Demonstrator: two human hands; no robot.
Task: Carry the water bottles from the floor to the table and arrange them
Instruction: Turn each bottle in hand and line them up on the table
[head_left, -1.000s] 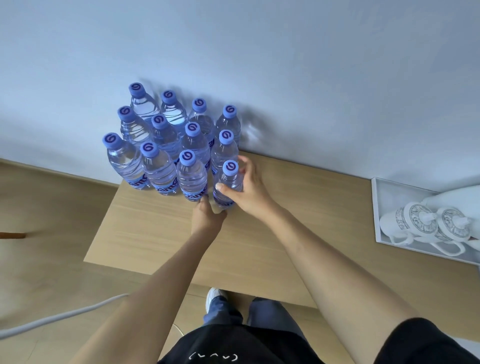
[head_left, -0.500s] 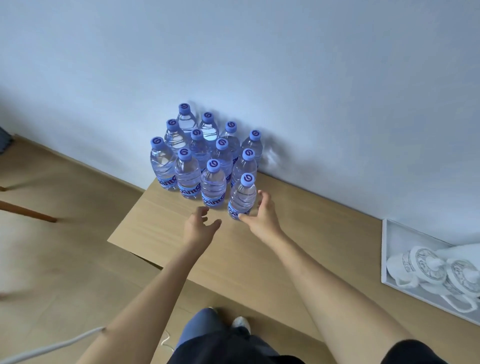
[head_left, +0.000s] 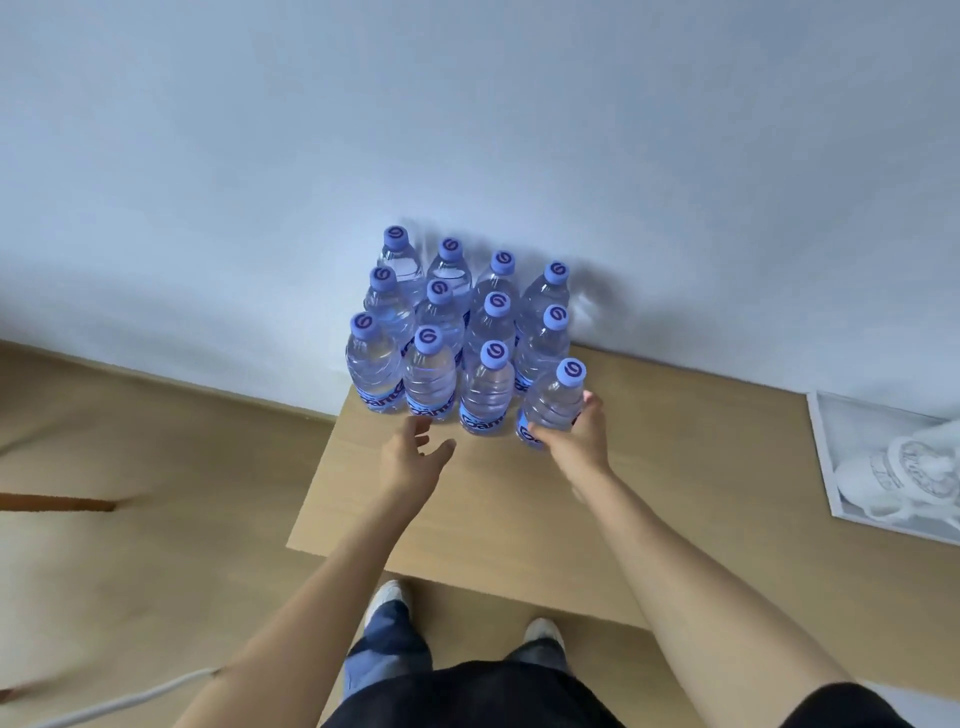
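Left hand (head_left: 413, 457) is empty, fingers loosely spread, hovering just short of the front row of water bottles (head_left: 431, 332) packed upright at the far corner of the desk (head_left: 675, 493) against the wall. Right hand (head_left: 576, 436) is wrapped around the lower body of the last bottle (head_left: 553, 405), which sits just ahead of it and leans a bit away from the pack. Right hand's clearly the one doing the work; I'd guess it nudges that bottle left and upright into the row.
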